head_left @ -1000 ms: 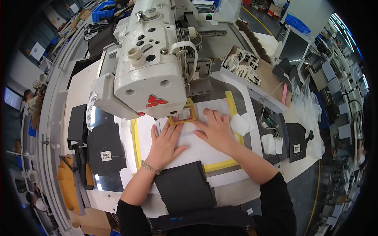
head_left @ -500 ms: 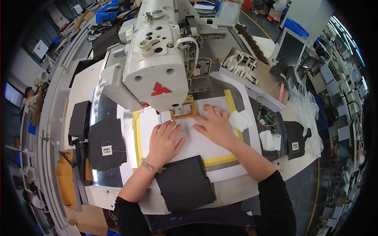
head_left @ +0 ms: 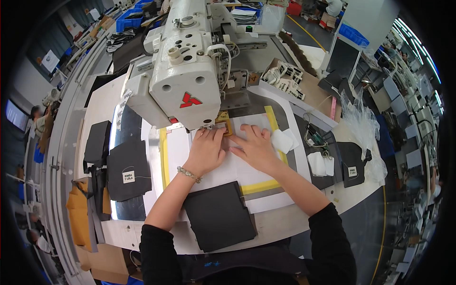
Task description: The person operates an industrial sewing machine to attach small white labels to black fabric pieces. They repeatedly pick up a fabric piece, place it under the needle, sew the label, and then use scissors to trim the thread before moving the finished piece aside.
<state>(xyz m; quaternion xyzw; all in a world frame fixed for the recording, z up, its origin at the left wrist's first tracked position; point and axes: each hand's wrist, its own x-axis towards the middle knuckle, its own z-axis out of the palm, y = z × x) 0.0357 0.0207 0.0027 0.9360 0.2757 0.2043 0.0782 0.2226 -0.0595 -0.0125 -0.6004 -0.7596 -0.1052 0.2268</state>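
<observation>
nearest, at the desk's [head_left: 304, 216] near edge, a dark fabric panel [head_left: 219, 214] lies flat, just clear of both forearms and untouched. beyond it, toward the middle of the desk, a white sheet [head_left: 247, 166] sits inside a yellow-bordered template [head_left: 165, 156], and both hands press down on it. the left hand [head_left: 205, 151] is spread flat, fingers together and reaching toward the needle area; it grips nothing. the right hand [head_left: 256, 147] is likewise open and flat, fingers fanned, touching the sheet just beside the left. at their fingertips is a small tan frame [head_left: 225, 126] under the head of the white sewing machine [head_left: 183, 71], which looms over the far half of the desk.

the sheet looks thin, light and limp, likely to slide or wrinkle on the smooth plate, so flat palm pressure near the frame seems the sound way to hold it, rather than pinching an edge. at the left edge lies a stack of dark cut pieces [head_left: 126, 168]; at the right edge, white patches [head_left: 284, 140].
</observation>
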